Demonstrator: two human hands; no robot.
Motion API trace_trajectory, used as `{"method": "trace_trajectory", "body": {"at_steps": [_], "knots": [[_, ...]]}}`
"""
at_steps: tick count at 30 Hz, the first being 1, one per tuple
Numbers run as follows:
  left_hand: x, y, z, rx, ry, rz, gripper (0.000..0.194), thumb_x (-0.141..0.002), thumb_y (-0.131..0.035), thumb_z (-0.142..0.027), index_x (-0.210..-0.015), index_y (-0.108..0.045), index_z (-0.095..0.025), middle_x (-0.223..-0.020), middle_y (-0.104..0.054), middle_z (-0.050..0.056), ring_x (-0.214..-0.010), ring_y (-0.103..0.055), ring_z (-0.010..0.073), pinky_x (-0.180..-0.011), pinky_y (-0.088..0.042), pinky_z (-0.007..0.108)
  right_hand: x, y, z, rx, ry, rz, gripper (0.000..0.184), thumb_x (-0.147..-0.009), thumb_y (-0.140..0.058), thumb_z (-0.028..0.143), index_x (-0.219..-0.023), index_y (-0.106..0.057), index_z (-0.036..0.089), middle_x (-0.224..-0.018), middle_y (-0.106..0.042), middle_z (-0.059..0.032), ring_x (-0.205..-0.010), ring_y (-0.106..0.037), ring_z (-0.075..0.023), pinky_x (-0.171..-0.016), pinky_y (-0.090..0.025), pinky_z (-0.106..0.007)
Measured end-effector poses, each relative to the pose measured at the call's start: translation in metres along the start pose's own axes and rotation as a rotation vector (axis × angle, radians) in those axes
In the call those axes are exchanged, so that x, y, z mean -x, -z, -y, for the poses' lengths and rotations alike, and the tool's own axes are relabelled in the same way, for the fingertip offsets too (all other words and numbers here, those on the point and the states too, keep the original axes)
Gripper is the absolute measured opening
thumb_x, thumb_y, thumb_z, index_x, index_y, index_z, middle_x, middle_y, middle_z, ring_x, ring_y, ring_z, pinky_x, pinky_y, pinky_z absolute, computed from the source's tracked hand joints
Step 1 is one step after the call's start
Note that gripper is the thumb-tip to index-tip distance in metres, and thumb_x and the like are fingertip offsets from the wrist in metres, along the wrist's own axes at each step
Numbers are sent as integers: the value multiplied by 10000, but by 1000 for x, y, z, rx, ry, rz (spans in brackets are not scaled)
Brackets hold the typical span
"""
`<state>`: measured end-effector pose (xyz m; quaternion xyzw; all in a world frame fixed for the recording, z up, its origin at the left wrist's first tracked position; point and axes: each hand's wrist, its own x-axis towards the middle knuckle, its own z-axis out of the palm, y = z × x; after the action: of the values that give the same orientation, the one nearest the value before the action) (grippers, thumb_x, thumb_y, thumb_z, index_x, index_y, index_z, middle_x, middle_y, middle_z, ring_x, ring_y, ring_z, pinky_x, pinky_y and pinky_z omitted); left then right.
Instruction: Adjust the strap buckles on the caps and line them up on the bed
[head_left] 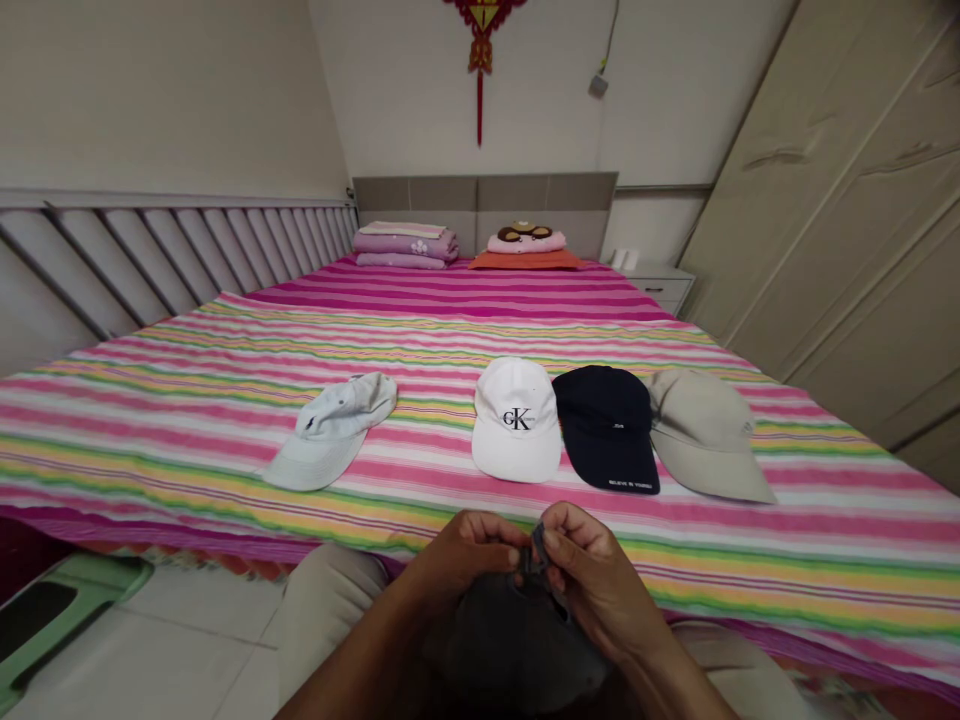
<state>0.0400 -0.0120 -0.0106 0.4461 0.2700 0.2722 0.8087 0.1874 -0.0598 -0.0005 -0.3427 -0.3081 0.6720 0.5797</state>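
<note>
A dark grey cap (517, 645) rests in my lap, its back strap turned up between my hands. My left hand (476, 550) is closed on the cap at the left end of the strap. Between thumb and fingers, my right hand (589, 560) pinches the strap (538, 545) from the other side. Just beyond my hands on the bed lie a white cap (516, 420) with black CK letters, a black cap (609, 425) and a beige cap (705, 430), side by side. Farther left, a pale blue cap (334, 430) lies tilted by itself.
A striped sheet (420, 350) covers the bed. Folded purple bedding (405, 245) and a pink-and-orange stack (525, 250) sit by the headboard (480, 200). A metal rail (187, 250) runs along the left. A green stool (75, 610) stands at lower left, a nightstand (664, 285) at back right.
</note>
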Motion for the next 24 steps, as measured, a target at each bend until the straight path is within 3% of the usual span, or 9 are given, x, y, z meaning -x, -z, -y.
{"method": "trace_trajectory", "body": {"at_steps": [7, 9, 13, 17, 24], "knots": [[0, 0, 2, 8, 51, 23, 211, -611, -705, -231, -784, -700, -112, -614, -654, 41, -529, -541, 92, -558, -383, 207, -2, 1, 5, 29, 0, -52, 262, -597, -743, 308, -616, -533, 153, -396, -410, 80, -355, -255, -22, -372, -192, -156], [-1, 0, 3, 4, 60, 18, 190, -607, -706, -230, -753, -693, -111, -606, -649, 38, -521, -539, 92, -543, -379, 204, -2, 2, 4, 59, -1, -77, 251, -596, -738, 301, -629, -534, 158, -401, -419, 85, -339, -284, -26, -368, -226, -162], [-2, 0, 5, 26, 78, -12, 169, -596, -709, -227, -714, -670, -112, -590, -642, 30, -501, -537, 87, -526, -378, 200, -2, 3, 1, 131, -52, -68, 230, -587, -724, 288, -662, -542, 169, -461, -534, 45, -386, -471, -97, -429, -357, -225], [-3, 1, 7, 25, 94, -75, 197, -586, -719, -244, -703, -650, -101, -560, -623, 22, -464, -514, 77, -490, -353, 191, -1, 1, 3, 269, -41, -47, 212, -599, -700, 288, -646, -531, 169, -482, -563, 25, -457, -531, -124, -465, -350, -226], [-3, 0, 9, 6, 60, -71, 252, -614, -708, -322, -702, -607, -109, -583, -601, 8, -482, -489, 69, -497, -334, 193, 0, 0, -1, 481, 134, -184, 180, -613, -678, 250, -612, -514, 176, -429, -290, 104, -408, -217, -48, -413, -170, -195]]}}
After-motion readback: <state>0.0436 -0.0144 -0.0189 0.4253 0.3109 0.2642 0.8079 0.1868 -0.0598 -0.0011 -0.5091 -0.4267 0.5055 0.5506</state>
